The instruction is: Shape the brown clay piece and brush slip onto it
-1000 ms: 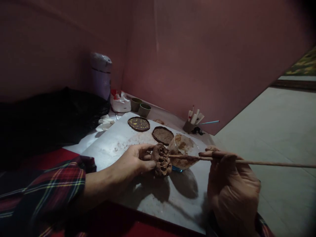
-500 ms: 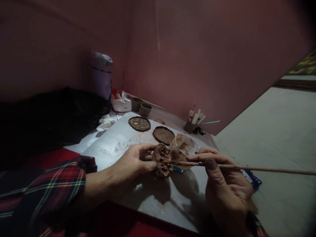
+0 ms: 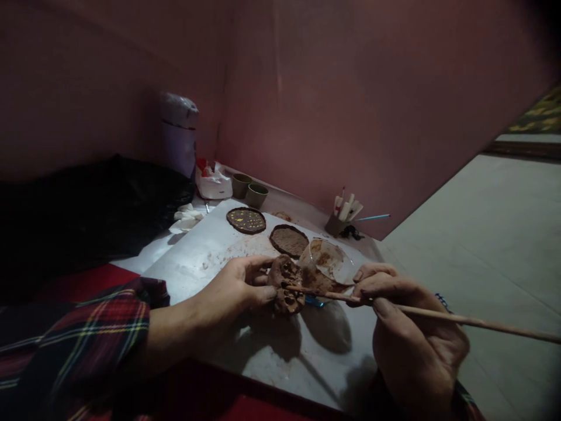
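My left hand grips a brown clay lump full of poked holes, holding it upright above the white sheet. My right hand pinches a long thin wooden stick between thumb and fingers. The stick's tip rests against the face of the clay lump. Just behind the lump stands a clear bowl smeared with brown clay.
Two flat dark clay discs lie farther back on the sheet. Two small green cups, a white packet, a white jar and a holder of tools stand along the pink wall. Black cloth lies left.
My right hand drew in toward the lump and the stick's tip went from the bowl side onto the clay; the stick's far end dropped lower. The left hand stayed put.
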### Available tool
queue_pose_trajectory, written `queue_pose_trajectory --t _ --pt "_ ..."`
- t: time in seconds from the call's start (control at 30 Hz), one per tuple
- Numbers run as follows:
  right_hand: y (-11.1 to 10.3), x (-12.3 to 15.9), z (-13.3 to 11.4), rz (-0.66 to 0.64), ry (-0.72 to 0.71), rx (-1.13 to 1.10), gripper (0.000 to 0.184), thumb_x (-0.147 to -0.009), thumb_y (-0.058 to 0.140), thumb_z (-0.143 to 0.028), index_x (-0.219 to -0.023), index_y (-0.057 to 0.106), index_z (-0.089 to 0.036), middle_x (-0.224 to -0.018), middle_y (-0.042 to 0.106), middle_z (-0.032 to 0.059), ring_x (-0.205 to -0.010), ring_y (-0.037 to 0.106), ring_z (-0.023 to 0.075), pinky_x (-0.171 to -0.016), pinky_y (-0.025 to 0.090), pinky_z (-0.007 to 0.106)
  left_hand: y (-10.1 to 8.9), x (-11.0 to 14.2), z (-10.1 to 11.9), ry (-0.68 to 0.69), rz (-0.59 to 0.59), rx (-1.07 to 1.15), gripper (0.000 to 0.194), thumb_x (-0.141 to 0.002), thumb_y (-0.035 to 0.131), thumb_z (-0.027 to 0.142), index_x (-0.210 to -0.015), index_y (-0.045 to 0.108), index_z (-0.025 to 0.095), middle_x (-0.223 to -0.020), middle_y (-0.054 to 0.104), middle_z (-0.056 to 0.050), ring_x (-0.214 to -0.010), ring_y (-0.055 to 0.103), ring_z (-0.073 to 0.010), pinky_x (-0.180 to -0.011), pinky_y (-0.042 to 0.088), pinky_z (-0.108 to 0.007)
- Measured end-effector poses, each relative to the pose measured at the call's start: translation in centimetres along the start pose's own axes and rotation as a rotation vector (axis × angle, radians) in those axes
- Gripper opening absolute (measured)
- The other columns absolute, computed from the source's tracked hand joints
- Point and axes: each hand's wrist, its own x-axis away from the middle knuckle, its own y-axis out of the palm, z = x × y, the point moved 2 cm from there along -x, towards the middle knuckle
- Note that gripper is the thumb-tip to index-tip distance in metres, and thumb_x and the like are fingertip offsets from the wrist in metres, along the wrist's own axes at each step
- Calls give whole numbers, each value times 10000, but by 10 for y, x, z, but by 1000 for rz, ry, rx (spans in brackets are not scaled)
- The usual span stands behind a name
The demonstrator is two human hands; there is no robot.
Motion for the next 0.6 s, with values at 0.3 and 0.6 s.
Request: queue_pose_trajectory --t 0.3,0.6 --pt "-6 -12 -3 372 -168 246 169 -850 560 -166 -707 649 -174 -719 606 27 -706 585 184 -677 434 350 2 -1 0 4 5 10 424 -705 677 41 -1120 632 117 -1001 722 -133 -831 686 -187 -723 506 -247" --pt "-11 -18 23 -54 -17 446 174 -852 622 -296 -714 670 -200 -795 624 7 -788 583 152 -726 439 306 4 0 4 0 23 -43 398 -718 646 31 -1106 642 120 -904 726 -99 -781 679 -181 -673 495 -238"
